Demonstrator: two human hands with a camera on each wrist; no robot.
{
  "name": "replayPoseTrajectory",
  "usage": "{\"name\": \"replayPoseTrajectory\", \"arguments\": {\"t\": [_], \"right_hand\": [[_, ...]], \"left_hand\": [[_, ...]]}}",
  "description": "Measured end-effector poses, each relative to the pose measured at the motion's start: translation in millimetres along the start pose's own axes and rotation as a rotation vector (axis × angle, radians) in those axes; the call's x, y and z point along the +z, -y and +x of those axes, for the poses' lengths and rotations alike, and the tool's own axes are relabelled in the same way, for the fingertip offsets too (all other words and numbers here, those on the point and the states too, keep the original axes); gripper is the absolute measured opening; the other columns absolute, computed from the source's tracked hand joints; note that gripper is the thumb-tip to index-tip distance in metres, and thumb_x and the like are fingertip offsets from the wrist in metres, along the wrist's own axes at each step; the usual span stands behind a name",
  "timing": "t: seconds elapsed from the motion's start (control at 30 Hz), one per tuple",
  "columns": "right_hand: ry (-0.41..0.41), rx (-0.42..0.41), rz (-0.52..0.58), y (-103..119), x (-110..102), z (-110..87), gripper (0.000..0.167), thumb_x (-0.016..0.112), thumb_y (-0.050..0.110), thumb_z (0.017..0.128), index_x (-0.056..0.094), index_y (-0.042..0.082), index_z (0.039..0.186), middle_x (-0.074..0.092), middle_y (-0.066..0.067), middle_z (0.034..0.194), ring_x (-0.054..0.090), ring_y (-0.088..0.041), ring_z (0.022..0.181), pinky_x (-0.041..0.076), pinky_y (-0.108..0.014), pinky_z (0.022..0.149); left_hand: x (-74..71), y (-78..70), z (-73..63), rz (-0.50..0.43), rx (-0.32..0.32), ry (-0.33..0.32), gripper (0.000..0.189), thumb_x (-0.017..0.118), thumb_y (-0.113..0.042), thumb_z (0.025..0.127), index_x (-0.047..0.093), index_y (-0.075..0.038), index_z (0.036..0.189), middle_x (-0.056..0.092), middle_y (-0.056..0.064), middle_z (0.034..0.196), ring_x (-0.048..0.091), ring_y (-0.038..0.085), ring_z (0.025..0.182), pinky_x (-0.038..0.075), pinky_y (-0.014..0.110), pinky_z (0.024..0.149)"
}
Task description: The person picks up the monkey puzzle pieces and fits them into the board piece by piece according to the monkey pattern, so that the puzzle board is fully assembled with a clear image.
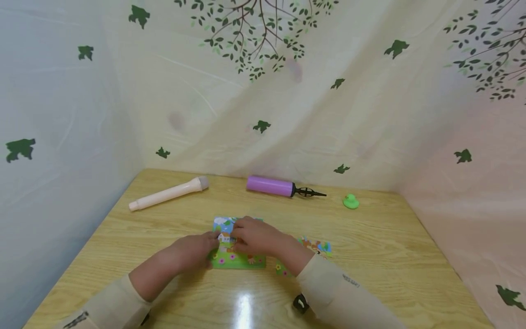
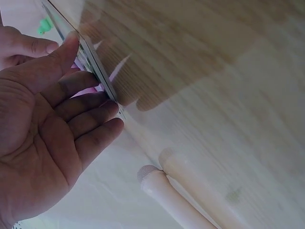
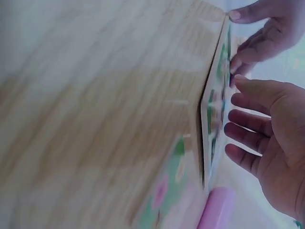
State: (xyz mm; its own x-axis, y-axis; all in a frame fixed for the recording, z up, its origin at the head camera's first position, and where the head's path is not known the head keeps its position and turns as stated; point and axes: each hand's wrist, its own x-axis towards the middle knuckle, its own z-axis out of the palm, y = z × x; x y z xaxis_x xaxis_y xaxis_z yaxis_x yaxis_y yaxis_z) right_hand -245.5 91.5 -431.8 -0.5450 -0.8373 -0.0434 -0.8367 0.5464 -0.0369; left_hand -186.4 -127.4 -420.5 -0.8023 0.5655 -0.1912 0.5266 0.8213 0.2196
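Observation:
A flat picture puzzle (image 1: 238, 264) with a house, grass and pink flowers lies on the table in front of the person. The left hand (image 1: 193, 251) rests at its left side. In the left wrist view, that hand's thumb and fairly straight fingers touch the puzzle's edge (image 2: 101, 71). Over the upper middle of the puzzle reaches the right hand (image 1: 256, 235), fingertips right at its surface. In the right wrist view, the right hand's fingers (image 3: 248, 138) are spread and slightly bent. Partly hidden behind the right forearm are puzzle pieces (image 1: 323, 247) with a brown animal picture.
Toward the back left lies a pale pink microphone (image 1: 168, 195). A purple hand pump (image 1: 270, 186) with a black nozzle is at the back middle, and a green toy duck (image 1: 351, 201) stands to its right. Printed cloth (image 1: 230, 137) surrounds the wooden table (image 1: 382, 256).

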Motion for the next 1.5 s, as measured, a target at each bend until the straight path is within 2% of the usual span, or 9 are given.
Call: {"name": "replayPoseTrajectory", "arguments": {"t": [0.2, 0.33, 0.5, 0.67, 0.8, 0.9, 1.07, 1.3, 1.5], "right_hand": [[-0.020, 0.105, 0.067, -25, -14, -29.5, 0.029, 0.062, 0.030, 0.098, 0.067, 0.014, 0.121, 0.063, -0.002, 0.118, 0.057, -0.019, 0.111, 0.049, -0.035, 0.099], [0.012, 0.200, 0.081, -47, -19, -50.6, 0.029, 0.063, 0.027, 0.097, 0.067, 0.010, 0.121, 0.064, -0.003, 0.117, 0.059, -0.021, 0.111, 0.050, -0.037, 0.098], [0.074, 0.316, 0.140, -65, -24, -75.8, 0.030, 0.065, 0.023, 0.095, 0.065, 0.006, 0.121, 0.063, -0.007, 0.117, 0.060, -0.024, 0.111, 0.052, -0.040, 0.096], [0.162, 0.434, 0.211, -75, -26, -97.2, 0.032, 0.068, 0.024, 0.093, 0.064, 0.008, 0.121, 0.062, -0.007, 0.116, 0.059, -0.022, 0.107, 0.052, -0.040, 0.092], [0.252, 0.520, 0.269, -77, -27, -111.2, 0.040, 0.074, 0.028, 0.088, 0.061, 0.011, 0.122, 0.058, -0.006, 0.118, 0.057, -0.023, 0.107, 0.052, -0.043, 0.089], [0.324, 0.563, 0.284, -78, -25, -118.2, 0.044, 0.080, 0.031, 0.082, 0.059, 0.018, 0.118, 0.056, -0.001, 0.115, 0.054, -0.021, 0.104, 0.052, -0.042, 0.086], [0.351, 0.562, 0.260, -80, -16, -122.2, 0.040, 0.082, 0.030, 0.081, 0.057, 0.023, 0.111, 0.051, 0.004, 0.101, 0.048, -0.017, 0.091, 0.048, -0.037, 0.075], [0.276, 0.484, 0.262, -82, -14, -117.1, 0.033, 0.077, 0.025, 0.086, 0.060, 0.014, 0.112, 0.055, 0.002, 0.096, 0.049, -0.015, 0.083, 0.046, -0.034, 0.071], [0.255, 0.467, 0.241, -78, -16, -109.5, 0.030, 0.073, 0.024, 0.088, 0.061, 0.008, 0.111, 0.054, 0.000, 0.092, 0.047, -0.017, 0.080, 0.044, -0.035, 0.069]], "left_hand": [[0.3, -1.6, -0.6, -0.006, 0.005, -0.009, 0.051, 0.081, -0.018, 0.079, 0.060, 0.000, 0.122, 0.044, 0.022, 0.149, 0.050, 0.041, 0.130, 0.051, 0.052, 0.097], [-1.3, -3.4, -0.4, -0.020, -0.013, 0.004, 0.051, 0.080, -0.017, 0.080, 0.060, 0.001, 0.123, 0.043, 0.022, 0.150, 0.047, 0.041, 0.133, 0.049, 0.054, 0.101], [-1.5, -3.8, 0.9, -0.018, -0.024, 0.015, 0.051, 0.080, -0.017, 0.080, 0.060, 0.001, 0.123, 0.043, 0.022, 0.149, 0.046, 0.040, 0.134, 0.048, 0.053, 0.102], [-0.8, -3.1, 1.8, -0.026, -0.019, 0.015, 0.051, 0.080, -0.017, 0.079, 0.060, 0.000, 0.122, 0.043, 0.022, 0.150, 0.046, 0.040, 0.134, 0.048, 0.054, 0.101], [-0.5, -2.9, 2.2, -0.038, -0.024, 0.017, 0.050, 0.080, -0.017, 0.079, 0.060, 0.000, 0.122, 0.042, 0.022, 0.150, 0.046, 0.041, 0.134, 0.048, 0.054, 0.102], [-0.7, -2.9, 2.0, -0.037, -0.027, 0.019, 0.051, 0.080, -0.017, 0.080, 0.060, 0.000, 0.123, 0.042, 0.022, 0.150, 0.045, 0.040, 0.135, 0.047, 0.054, 0.103], [-1.3, -3.0, 1.8, -0.026, -0.029, 0.026, 0.054, 0.079, -0.017, 0.080, 0.059, 0.002, 0.127, 0.041, 0.023, 0.151, 0.044, 0.041, 0.135, 0.046, 0.053, 0.104], [-1.2, -3.0, 2.1, -0.023, -0.027, 0.029, 0.056, 0.079, -0.018, 0.081, 0.057, 0.001, 0.129, 0.041, 0.022, 0.151, 0.044, 0.040, 0.136, 0.046, 0.053, 0.104], [-2.0, -3.8, 1.4, -0.027, -0.031, 0.038, 0.056, 0.079, -0.017, 0.082, 0.057, 0.002, 0.129, 0.041, 0.023, 0.151, 0.043, 0.039, 0.137, 0.045, 0.053, 0.106]]}}
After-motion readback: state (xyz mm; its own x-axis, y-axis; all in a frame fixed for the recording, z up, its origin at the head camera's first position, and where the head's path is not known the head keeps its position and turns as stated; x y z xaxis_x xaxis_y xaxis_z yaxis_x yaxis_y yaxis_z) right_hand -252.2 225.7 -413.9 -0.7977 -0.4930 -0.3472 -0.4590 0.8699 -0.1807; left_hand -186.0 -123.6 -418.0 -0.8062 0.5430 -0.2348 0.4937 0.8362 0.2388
